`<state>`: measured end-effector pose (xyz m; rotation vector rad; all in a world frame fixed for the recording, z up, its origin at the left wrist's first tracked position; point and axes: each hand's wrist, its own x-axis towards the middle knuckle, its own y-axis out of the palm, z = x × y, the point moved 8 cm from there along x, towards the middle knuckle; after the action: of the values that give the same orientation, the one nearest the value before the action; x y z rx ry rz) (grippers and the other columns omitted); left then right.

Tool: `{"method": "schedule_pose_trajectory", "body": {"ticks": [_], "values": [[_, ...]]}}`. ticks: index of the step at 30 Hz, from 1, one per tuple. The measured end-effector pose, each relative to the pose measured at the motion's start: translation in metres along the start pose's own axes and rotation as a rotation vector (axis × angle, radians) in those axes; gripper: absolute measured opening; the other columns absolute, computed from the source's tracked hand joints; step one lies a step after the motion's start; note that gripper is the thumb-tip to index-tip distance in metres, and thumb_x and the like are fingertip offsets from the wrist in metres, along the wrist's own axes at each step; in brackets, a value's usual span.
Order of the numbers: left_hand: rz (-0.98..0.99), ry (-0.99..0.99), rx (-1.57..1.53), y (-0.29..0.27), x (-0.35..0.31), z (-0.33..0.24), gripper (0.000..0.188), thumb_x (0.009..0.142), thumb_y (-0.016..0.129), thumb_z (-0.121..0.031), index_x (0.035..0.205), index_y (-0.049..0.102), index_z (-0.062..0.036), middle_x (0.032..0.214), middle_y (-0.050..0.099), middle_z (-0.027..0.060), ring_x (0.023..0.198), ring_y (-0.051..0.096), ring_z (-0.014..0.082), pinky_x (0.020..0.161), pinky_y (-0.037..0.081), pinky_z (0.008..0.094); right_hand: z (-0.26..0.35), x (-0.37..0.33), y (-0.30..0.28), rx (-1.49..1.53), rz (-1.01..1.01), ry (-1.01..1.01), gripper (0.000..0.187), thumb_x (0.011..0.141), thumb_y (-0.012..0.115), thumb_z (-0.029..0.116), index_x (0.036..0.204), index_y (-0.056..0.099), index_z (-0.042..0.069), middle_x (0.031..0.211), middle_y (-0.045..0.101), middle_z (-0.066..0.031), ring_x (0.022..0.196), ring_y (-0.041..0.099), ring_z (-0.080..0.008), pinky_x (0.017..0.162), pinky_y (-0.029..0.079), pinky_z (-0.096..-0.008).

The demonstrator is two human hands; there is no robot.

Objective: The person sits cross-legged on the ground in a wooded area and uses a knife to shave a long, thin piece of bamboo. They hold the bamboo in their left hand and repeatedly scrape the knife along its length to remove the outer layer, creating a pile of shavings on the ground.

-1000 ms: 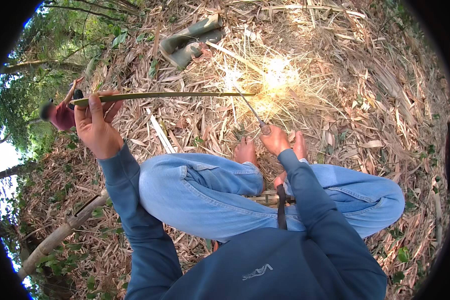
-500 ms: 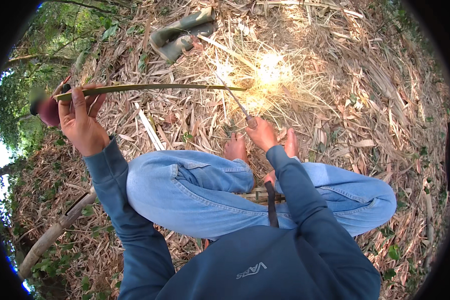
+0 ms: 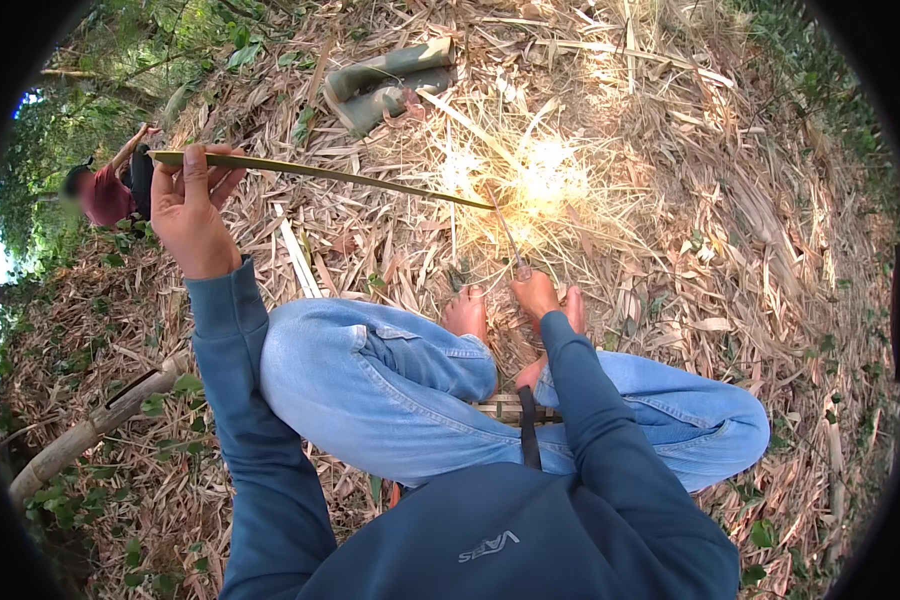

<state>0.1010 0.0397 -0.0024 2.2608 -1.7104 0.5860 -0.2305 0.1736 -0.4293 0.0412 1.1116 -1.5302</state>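
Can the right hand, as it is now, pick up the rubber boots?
Probably not as things stand: the right hand holds a knife, and the rubber boots lie well ahead, beyond the bamboo strip, seemingly out of easy reach.

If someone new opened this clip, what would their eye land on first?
Probably the glaring patch of pale shavings on the ground at upper centre. Next, the long green strip, slanting from the raised left hand toward the knife in the right hand, near the bare feet. Then the pair of boots lying at the top, left of centre.
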Motion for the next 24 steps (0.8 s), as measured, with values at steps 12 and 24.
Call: {"method": "schedule_pose_trajectory", "body": {"ticks": [12, 24], "values": [[-0.106, 0.086, 0.015, -0.009, -0.009, -0.021, 0.012, 0.092, 0.056, -0.014, 0.095, 0.055, -0.0022, 0.083, 0.067, 0.0116, 0.071, 0.066, 0.0175, 0.056, 0.057, 0.0262, -0.009, -0.005, 0.001, 0.06, 0.002, -0.038, 0.041, 0.075, 0.066, 0.038, 0.092, 0.068, 0.001, 0.088, 0.065, -0.0249, 0.085, 0.064, -0.0389, 0.077, 0.049, -0.0433], [-0.147, 0.163, -0.047, -0.024, -0.014, -0.05, 0.012, 0.093, 0.056, -0.015, 0.096, 0.055, -0.003, 0.083, 0.067, 0.0117, 0.073, 0.067, 0.0187, 0.054, 0.056, 0.0258, -0.021, -0.005, 0.015, 0.323, 0.256, 0.066, 0.031, 0.082, 0.065, 0.034, 0.083, 0.059, 0.004, 0.064, 0.058, -0.0062, 0.051, 0.055, -0.0143, 0.046, 0.045, -0.0306]]}}
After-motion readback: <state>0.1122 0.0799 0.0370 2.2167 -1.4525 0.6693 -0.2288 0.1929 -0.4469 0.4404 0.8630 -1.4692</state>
